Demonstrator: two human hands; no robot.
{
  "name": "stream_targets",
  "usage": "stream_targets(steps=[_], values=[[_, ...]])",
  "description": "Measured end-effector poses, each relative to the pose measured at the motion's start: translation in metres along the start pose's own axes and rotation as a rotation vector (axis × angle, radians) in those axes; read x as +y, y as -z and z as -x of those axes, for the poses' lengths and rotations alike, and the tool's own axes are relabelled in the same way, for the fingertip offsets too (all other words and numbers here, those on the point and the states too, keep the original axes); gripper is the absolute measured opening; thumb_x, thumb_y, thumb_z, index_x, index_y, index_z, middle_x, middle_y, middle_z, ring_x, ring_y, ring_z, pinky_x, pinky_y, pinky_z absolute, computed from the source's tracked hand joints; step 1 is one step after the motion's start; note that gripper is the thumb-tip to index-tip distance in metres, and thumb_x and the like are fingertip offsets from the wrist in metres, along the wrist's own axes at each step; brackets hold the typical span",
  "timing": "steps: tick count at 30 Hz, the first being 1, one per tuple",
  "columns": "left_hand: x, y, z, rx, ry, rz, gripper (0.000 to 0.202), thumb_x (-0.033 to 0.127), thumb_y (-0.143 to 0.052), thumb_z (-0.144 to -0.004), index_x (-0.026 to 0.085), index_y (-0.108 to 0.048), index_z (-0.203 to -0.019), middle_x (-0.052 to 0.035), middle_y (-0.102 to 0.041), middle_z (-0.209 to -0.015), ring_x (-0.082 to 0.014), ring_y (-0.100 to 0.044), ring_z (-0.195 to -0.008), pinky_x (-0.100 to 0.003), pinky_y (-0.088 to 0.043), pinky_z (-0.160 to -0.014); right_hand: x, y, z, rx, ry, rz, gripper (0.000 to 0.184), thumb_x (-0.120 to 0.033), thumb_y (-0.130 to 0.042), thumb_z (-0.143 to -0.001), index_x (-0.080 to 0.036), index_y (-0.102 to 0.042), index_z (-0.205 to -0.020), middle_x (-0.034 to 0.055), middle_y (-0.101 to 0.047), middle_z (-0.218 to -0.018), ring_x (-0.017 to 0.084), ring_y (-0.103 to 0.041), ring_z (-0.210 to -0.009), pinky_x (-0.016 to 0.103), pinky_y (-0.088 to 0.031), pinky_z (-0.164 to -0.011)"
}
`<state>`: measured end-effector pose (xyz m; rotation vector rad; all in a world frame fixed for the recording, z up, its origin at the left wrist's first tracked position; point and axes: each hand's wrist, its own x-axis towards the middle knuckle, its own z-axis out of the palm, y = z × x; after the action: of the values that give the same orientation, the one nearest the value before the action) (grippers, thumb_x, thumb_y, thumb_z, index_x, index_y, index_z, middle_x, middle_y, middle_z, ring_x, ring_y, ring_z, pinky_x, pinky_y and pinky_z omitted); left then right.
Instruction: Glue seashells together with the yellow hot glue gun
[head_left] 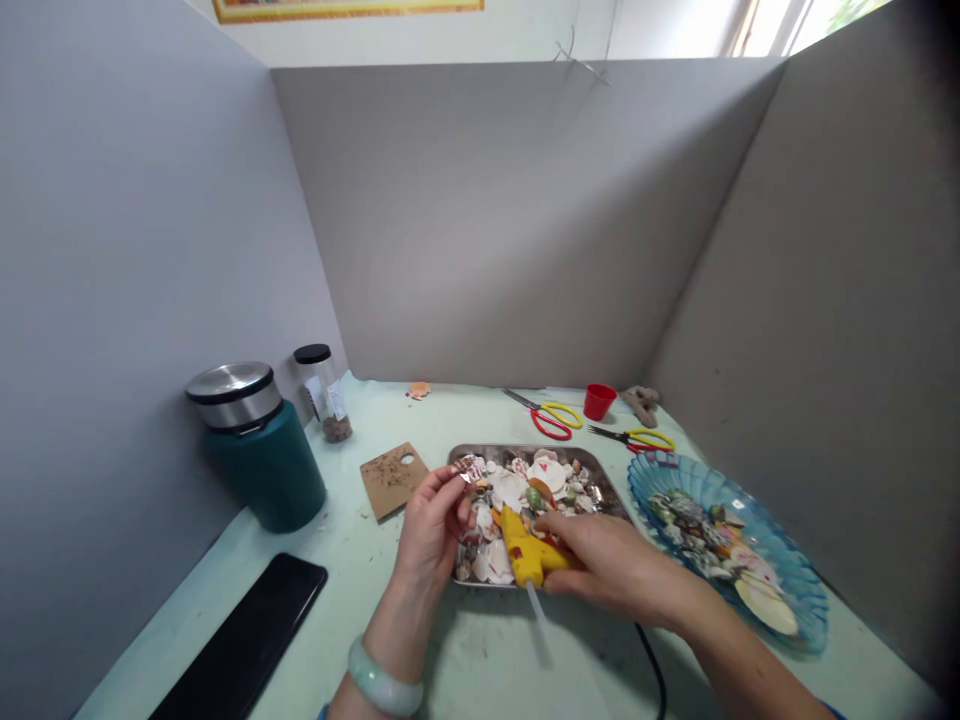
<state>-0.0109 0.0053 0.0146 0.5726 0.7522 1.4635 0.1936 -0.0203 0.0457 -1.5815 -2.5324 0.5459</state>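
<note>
My right hand [592,560] is closed round the handle of a yellow glue gun [523,548], with a clear glue stick [538,612] jutting from its back end. The gun's nozzle points away from me, over a metal tray [480,583] full of shells. Between the thumb and fingers of my left hand [437,510] is a small brown-and-white patterned shell [470,465], held above the tray's left side. White scallop shells [508,488] and a green shell [534,498] lie in the tray past the gun. A gap separates the nozzle from the held shell.
Left stand a teal flask [262,470], a jar [324,395], a phone [247,640] and a brown board [391,478]. Behind the tray lie two scissors [551,415] [637,438] and a red cup [598,402]. A blue dish [806,600] of shells sits right; a cord [654,665] trails frontward.
</note>
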Motion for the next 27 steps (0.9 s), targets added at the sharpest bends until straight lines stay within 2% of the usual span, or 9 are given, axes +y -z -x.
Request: stream_targets(steps=[4, 7, 10, 12, 14, 17, 20, 23, 27], values=[[-0.001, 0.001, 0.000, -0.028, -0.003, -0.036, 0.031, 0.025, -0.078, -0.062, 0.016, -0.055, -0.082, 0.0072, -0.057, -0.057, -0.0033, -0.042, -0.037, -0.017, -0.035, -0.039, 0.008, -0.009, 0.002, 0.026, 0.067, -0.174, 0.032, -0.035, -0.059, -0.083, -0.024, -0.065, -0.113, 0.0091, -0.071, -0.107, 0.028, -0.063, -0.095, 0.034, -0.042, -0.079], [-0.004, 0.002, -0.001, -0.051, -0.017, -0.070, 0.030, 0.026, -0.078, -0.063, 0.016, -0.056, -0.081, 0.0087, -0.052, -0.050, -0.0043, -0.043, -0.037, -0.017, -0.036, -0.040, 0.022, -0.008, 0.002, 0.098, 0.092, -0.439, 0.029, -0.039, -0.054, -0.088, -0.023, -0.066, -0.108, 0.0071, -0.069, -0.103, 0.026, -0.061, -0.092, 0.034, -0.043, -0.080], [-0.005, 0.003, -0.002, -0.072, -0.013, -0.098, 0.029, 0.028, -0.077, -0.064, 0.016, -0.056, -0.080, 0.0093, -0.050, -0.046, -0.0050, -0.044, -0.037, -0.017, -0.035, -0.040, 0.034, -0.007, 0.002, 0.196, -0.011, -0.892, 0.035, -0.050, -0.053, -0.087, -0.022, -0.064, -0.104, 0.0024, -0.062, -0.079, 0.019, -0.056, -0.070, 0.030, -0.045, -0.066], [-0.006, 0.003, -0.003, -0.075, -0.008, -0.108, 0.029, 0.028, -0.078, -0.064, 0.016, -0.056, -0.079, 0.0091, -0.051, -0.047, -0.0049, -0.044, -0.037, -0.017, -0.035, -0.040, 0.037, -0.008, 0.001, 0.240, -0.066, -1.192, 0.038, -0.056, -0.059, -0.082, -0.021, -0.062, -0.094, -0.0014, -0.051, -0.068, 0.014, -0.046, -0.056, 0.027, -0.041, -0.054], [-0.006, 0.003, -0.003, -0.073, -0.001, -0.103, 0.030, 0.027, -0.079, -0.063, 0.016, -0.056, -0.080, 0.0096, -0.050, -0.046, -0.0044, -0.042, -0.036, -0.017, -0.036, -0.039, 0.038, -0.011, 0.000, 0.276, -0.072, -1.371, 0.036, -0.055, -0.067, -0.076, -0.020, -0.058, -0.084, -0.0045, -0.042, -0.061, 0.010, -0.036, -0.049, 0.024, -0.034, -0.046], [-0.006, 0.004, -0.003, -0.078, 0.015, -0.073, 0.031, 0.026, -0.079, -0.063, 0.016, -0.056, -0.082, 0.0097, -0.049, -0.047, -0.0041, -0.041, -0.037, -0.017, -0.037, -0.040, 0.036, -0.016, 0.001, 0.348, -0.037, -1.493, 0.029, -0.045, -0.070, -0.077, -0.021, -0.059, -0.089, -0.0074, -0.035, -0.055, 0.009, -0.028, -0.045, 0.023, -0.028, -0.043], [-0.005, 0.004, -0.002, -0.088, 0.045, -0.013, 0.030, 0.024, -0.078, -0.065, 0.016, -0.055, -0.083, 0.0090, -0.051, -0.051, -0.0040, -0.041, -0.038, -0.017, -0.037, -0.040, 0.033, -0.017, 0.006, 0.345, 0.036, -1.563, 0.033, -0.048, -0.065, -0.078, -0.022, -0.060, -0.097, -0.0065, -0.035, -0.055, 0.010, -0.030, -0.046, 0.025, -0.031, -0.045], [-0.003, 0.002, -0.002, -0.087, 0.078, 0.030, 0.032, 0.022, -0.079, -0.062, 0.016, -0.055, -0.082, 0.0089, -0.052, -0.054, -0.0031, -0.039, -0.038, -0.017, -0.036, -0.039, 0.030, -0.019, 0.007, 0.320, 0.022, -1.528, 0.037, -0.055, -0.066, -0.075, -0.022, -0.059, -0.091, -0.0053, -0.039, -0.056, 0.011, -0.034, -0.046, 0.026, -0.034, -0.044], [-0.003, 0.001, -0.001, -0.101, 0.107, 0.014, 0.031, 0.021, -0.080, -0.062, 0.015, -0.056, -0.081, 0.0088, -0.050, -0.053, -0.0024, -0.037, -0.039, -0.017, -0.036, -0.040, 0.028, -0.028, 0.001, 0.471, -0.011, -1.485, 0.037, -0.057, -0.066, -0.076, -0.022, -0.055, -0.080, -0.0084, -0.036, -0.048, 0.009, -0.031, -0.040, 0.025, -0.032, -0.042]])
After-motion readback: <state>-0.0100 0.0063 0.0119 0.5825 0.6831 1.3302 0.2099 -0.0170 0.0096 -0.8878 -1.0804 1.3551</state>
